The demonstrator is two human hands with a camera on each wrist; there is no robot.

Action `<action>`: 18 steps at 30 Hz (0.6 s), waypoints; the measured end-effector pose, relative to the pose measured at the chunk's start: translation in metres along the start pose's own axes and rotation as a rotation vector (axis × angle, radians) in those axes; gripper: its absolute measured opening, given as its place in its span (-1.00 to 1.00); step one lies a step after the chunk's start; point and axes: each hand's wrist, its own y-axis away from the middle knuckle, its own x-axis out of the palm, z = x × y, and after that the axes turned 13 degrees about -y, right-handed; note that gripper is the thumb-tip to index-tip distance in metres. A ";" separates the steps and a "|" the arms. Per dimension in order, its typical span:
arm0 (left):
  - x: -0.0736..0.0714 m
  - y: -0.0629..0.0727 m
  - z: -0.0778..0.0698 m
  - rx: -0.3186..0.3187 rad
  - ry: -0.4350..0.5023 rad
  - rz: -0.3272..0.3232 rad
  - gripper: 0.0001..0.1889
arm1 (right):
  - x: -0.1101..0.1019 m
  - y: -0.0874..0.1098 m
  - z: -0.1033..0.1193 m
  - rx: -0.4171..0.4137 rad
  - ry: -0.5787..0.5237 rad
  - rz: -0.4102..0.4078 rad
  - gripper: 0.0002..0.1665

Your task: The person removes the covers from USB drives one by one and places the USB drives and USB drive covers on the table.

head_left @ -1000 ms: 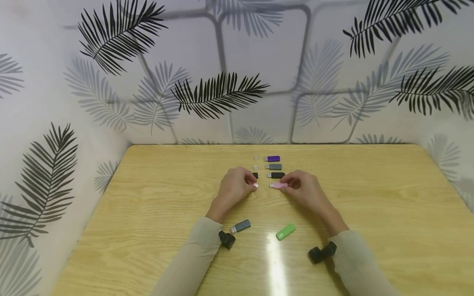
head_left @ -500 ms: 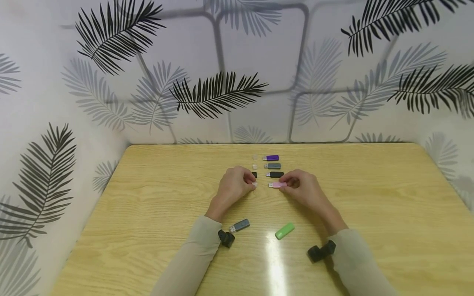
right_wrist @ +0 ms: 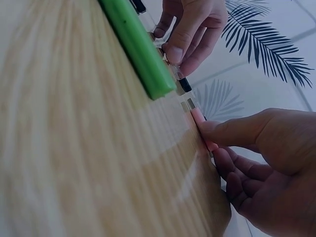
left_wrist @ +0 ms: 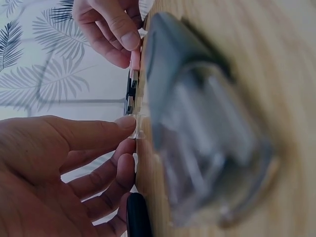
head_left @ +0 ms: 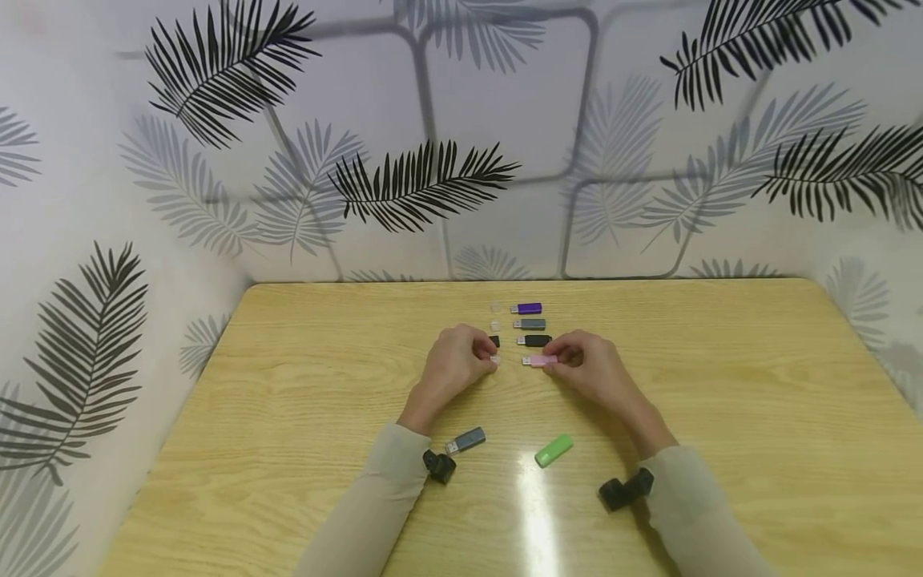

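My right hand (head_left: 587, 366) pinches the back end of a pink USB stick (head_left: 535, 361) on the table, its metal plug pointing left. Across a short gap, my left hand (head_left: 456, 362) pinches a small clear cap (left_wrist: 140, 127) between thumb and fingertips. Just above the pink stick lies a black USB stick (head_left: 534, 340), and its black cap (head_left: 494, 341) sits partly behind my left fingers. Farther back are a grey USB stick (head_left: 530, 324) and a purple USB stick (head_left: 527, 308), each with a clear cap (head_left: 495, 325) apart on its left.
Nearer me on the wooden table (head_left: 303, 417) lie a second grey USB stick (head_left: 465, 440), by my left wrist, and a green USB stick (head_left: 554, 450) between my forearms. A leaf-patterned wall covering (head_left: 505, 224) rises behind the table's far edge.
Both hands stay almost still, holding the pink stick and the clear cap. The whole head view has shifted very slightly.
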 end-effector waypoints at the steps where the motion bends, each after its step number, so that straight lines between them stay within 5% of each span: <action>1: -0.001 0.000 0.000 0.003 0.006 0.003 -0.89 | 0.000 0.000 0.000 0.003 -0.006 0.000 -0.78; 18: -0.011 0.018 0.022 0.078 0.191 -0.042 -0.82 | -0.005 0.004 0.001 -0.016 -0.038 -0.042 -0.77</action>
